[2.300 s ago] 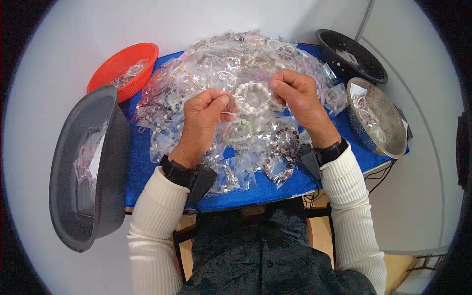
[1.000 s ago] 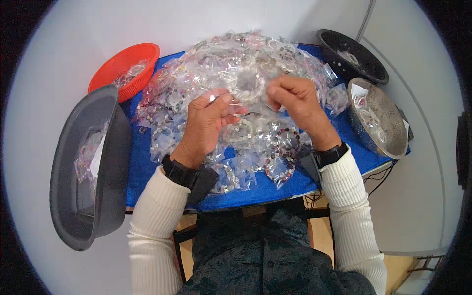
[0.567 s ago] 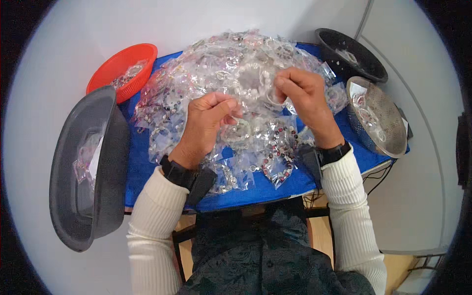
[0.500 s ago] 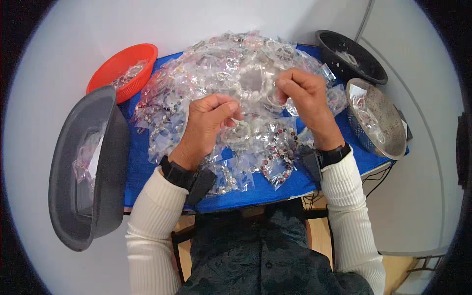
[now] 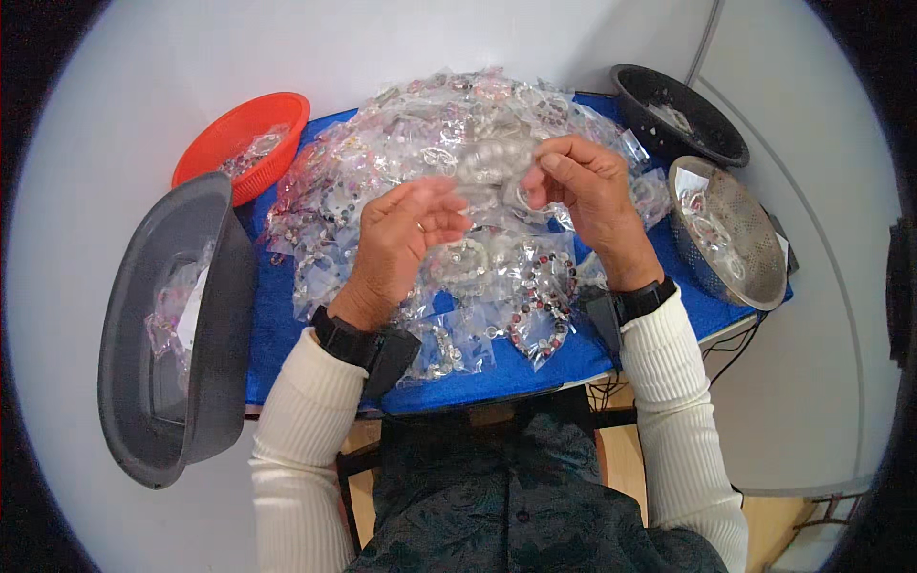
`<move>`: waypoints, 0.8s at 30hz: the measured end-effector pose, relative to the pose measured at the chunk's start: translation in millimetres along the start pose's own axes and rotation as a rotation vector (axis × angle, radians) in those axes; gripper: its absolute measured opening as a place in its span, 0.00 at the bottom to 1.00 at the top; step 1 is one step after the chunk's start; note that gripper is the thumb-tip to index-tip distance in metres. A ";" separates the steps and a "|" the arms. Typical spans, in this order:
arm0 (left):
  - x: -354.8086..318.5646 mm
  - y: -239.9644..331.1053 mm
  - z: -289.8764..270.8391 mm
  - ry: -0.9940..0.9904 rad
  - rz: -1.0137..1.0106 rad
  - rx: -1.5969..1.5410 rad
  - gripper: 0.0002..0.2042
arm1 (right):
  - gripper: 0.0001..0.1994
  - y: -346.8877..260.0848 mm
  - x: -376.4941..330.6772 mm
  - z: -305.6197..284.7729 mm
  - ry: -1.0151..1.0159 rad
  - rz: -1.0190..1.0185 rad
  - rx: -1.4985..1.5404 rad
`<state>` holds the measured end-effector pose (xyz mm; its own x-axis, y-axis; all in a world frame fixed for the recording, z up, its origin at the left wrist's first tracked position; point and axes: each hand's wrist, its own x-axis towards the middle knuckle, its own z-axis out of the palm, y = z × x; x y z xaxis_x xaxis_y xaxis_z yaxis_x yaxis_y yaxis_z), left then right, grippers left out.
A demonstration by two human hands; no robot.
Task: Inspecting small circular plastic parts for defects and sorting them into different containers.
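Between my hands hangs a clear plastic bag with a pale beaded bracelet, smeared by motion. My right hand pinches its right edge between thumb and fingers. My left hand is at the bag's left side, palm turned inward and fingers apart, the fingertips a little blurred. Beneath both hands spreads a big heap of bagged bracelets. Close to me lie a bagged bracelet of dark red and clear beads and a bagged silvery one.
A grey tub and a red basket stand on the left. On the right are a black basket and a metal colander, each with bagged pieces inside. Blue cloth covers the table; cables hang at its right edge.
The fingers of my left hand have gone from a pinch to spread apart. The bag in my right hand has swung from upright to a flatter, blurred position.
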<state>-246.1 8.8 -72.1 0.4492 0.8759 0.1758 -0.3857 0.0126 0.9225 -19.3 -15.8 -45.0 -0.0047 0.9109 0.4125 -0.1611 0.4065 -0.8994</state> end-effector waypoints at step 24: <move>2.9 -8.1 4.0 0.152 0.199 0.038 0.15 | 0.06 -0.1 -0.1 -4.1 -0.131 0.050 -0.148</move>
<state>-238.5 9.3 -77.8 0.2399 0.9220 0.3038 -0.4220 -0.1828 0.8880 -15.3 -15.7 -45.6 -0.1393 0.9169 0.3739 -0.0109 0.3761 -0.9265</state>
